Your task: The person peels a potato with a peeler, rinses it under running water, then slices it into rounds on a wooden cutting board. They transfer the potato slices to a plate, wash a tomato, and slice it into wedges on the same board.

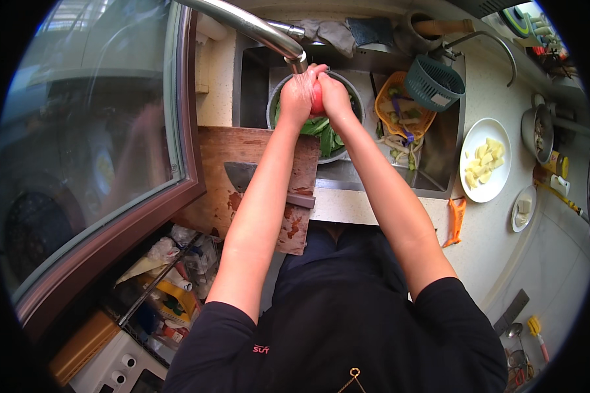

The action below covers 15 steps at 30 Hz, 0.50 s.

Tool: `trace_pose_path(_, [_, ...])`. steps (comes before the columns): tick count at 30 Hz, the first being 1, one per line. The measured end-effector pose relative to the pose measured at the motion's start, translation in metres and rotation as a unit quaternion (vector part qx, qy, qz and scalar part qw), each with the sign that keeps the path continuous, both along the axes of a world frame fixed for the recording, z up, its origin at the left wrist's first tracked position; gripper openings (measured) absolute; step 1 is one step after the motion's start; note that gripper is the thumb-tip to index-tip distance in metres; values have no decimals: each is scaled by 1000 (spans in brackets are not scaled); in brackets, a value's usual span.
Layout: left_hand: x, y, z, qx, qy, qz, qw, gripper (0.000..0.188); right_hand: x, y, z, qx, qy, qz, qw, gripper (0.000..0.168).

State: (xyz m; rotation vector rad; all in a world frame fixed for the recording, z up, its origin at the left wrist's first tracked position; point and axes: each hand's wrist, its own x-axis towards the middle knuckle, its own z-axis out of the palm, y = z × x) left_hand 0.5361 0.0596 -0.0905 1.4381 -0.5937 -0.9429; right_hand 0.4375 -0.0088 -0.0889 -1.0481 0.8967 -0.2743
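My left hand and my right hand are cupped around a round red tomato, which shows between the palms. Water runs over my left hand from the metal faucet just above. Below the hands, leafy greens lie in a round metal basin standing in the sink. My fingers and forearms hide part of the basin, and most of the tomato is covered.
A wooden cutting board overlaps the sink's left side, bearing a cleaver. Vegetable scraps surround an orange basket; a green strainer basket hangs above. To the right are a plate of cut potato and an orange peeler. An open window stands left.
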Motion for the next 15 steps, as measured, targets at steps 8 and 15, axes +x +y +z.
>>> trace_pose_path(8, [5,16,-8,19,410,52,910,38,-4,26,8,-602,-20,-30,798,39])
trace_pose_path(15, [2,23,-10,35,214,10,976,31,26,-14,-50,-109,-39,0,993,37])
